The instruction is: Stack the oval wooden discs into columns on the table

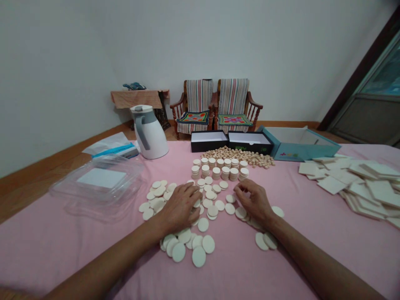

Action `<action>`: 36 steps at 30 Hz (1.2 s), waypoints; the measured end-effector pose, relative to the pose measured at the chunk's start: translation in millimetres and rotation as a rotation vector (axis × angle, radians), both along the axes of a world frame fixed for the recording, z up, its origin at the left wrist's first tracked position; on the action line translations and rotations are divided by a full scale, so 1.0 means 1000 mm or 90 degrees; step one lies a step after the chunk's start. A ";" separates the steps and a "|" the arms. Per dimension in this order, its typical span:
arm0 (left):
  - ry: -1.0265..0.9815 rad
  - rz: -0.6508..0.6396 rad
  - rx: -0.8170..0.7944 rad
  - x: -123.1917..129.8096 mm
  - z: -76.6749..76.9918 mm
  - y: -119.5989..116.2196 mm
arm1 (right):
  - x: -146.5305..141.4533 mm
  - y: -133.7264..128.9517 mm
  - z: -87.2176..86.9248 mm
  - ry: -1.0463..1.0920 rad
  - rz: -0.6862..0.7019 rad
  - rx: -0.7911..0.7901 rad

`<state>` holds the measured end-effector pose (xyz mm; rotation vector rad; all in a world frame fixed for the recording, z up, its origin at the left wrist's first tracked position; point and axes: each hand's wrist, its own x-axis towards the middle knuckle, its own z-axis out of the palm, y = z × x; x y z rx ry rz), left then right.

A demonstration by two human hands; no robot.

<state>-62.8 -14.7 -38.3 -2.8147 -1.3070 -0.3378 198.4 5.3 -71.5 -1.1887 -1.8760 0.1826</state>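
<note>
Pale round wooden discs (213, 211) lie loose over the middle of the pink cloth. My left hand (181, 206) is curled over the left part of the scatter, with a wooden disc (196, 203) showing between its thumb and fingers. My right hand (253, 201) rests on the right side of the discs, its fingers bent inward; what they hold, if anything, is hidden. Some discs lie under its palm. Just beyond both hands stand two rows of short disc stacks (225, 172).
Behind the stacks lie many small wooden beads (233, 155), two black boxes (209, 141) and a blue box (300, 150). Square wooden tiles (368, 183) are heaped at right. At left are a clear plastic container (131, 177), a blue-and-white packet (117, 151) and a white jug (151, 135).
</note>
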 end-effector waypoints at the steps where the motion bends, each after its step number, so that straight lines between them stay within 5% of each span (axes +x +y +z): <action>1: 0.000 0.007 0.004 -0.005 -0.001 0.003 | 0.000 0.000 0.000 -0.004 0.002 0.001; 9: 0.001 0.097 0.076 -0.022 -0.001 0.015 | -0.008 -0.005 0.008 -0.023 0.036 0.000; 17: -0.045 -0.128 0.006 0.047 0.008 0.020 | -0.002 -0.002 0.009 0.003 0.018 0.053; 23: 0.010 -0.178 0.006 0.083 -0.004 0.040 | 0.004 0.001 0.004 -0.015 -0.002 0.044; 36: 0.060 -0.015 -0.004 0.031 0.000 0.033 | 0.005 0.002 0.003 -0.020 0.013 0.022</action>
